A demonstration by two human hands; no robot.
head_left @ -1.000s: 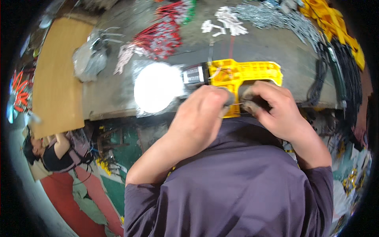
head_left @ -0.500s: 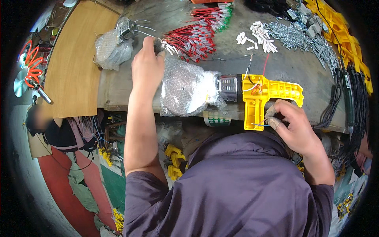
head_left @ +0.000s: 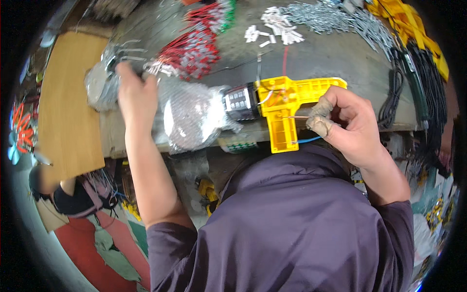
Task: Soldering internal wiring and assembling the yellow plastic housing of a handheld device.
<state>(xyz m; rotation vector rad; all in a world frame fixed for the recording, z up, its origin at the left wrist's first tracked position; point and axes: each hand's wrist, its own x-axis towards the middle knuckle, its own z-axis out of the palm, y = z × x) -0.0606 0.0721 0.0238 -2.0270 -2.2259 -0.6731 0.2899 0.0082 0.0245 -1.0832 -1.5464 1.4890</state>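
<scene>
A yellow plastic half-shell [head_left: 282,114] shaped like a power tool housing lies near the bench edge, with loose wires inside. Its black-and-silver cylinder [head_left: 241,102] runs into a bubble-wrapped bundle [head_left: 189,117] on the left. My right hand [head_left: 348,119], with tape on its fingertips, pinches a thin brownish wire [head_left: 297,117] over the shell. Below it, a blue wire [head_left: 309,140] trails out of the housing. My left hand [head_left: 137,92] is blurred, thumb and forefinger apart, beside a metal part with pale leads [head_left: 116,54] and its bubble wrap [head_left: 100,85]. I see nothing held there.
Red-wired small components [head_left: 197,56] are heaped at the back. White sleeves [head_left: 277,29] and silver screws [head_left: 335,19] lie further right. Black cables [head_left: 430,87] and yellow parts [head_left: 428,39] line the right edge. A wooden board [head_left: 70,107] and another person [head_left: 46,182] are at left.
My view has shifted, so the bench appears further left. My left hand has moved leftward from the red-wired pile, its thumb and forefinger spreading. My right hand has risen with the wire.
</scene>
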